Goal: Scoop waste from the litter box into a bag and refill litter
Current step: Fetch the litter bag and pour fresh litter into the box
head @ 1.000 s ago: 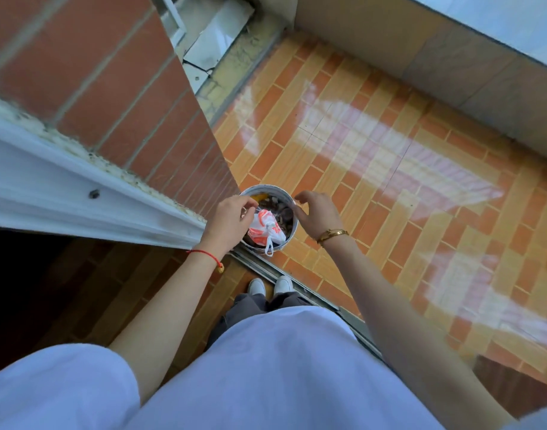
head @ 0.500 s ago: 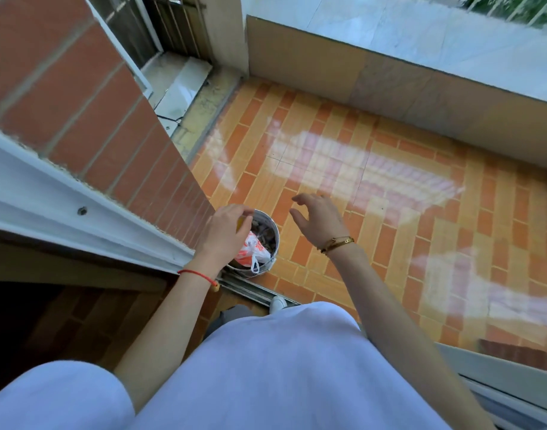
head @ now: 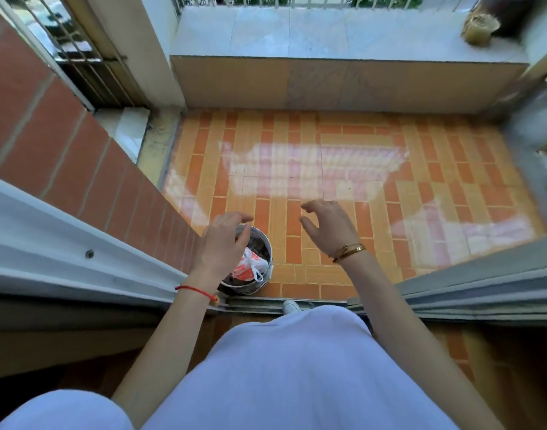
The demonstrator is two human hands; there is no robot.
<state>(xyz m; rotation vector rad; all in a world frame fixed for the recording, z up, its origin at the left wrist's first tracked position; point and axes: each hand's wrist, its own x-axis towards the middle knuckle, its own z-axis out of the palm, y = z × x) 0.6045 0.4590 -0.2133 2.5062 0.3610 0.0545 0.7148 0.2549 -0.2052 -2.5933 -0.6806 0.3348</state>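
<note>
1. Left hand [head: 222,240] and right hand [head: 328,228] hover above the tiled balcony floor [head: 328,150]; fingers loosely bent, holding nothing; a second ago both were down at the rim of the small bucket [head: 257,288], and they have since lifted away.
2. The white-and-orange bag [head: 249,265] lies inside the bucket, partly behind the left hand; the bucket stands on the tiles just beside the sliding-door track [head: 259,306]; bag and bucket appear unmoved since release.
3. Judgement: the bagged waste looks disposed of; the refill remains; no litter box or litter supply is in view, so it probably lies elsewhere.
</note>
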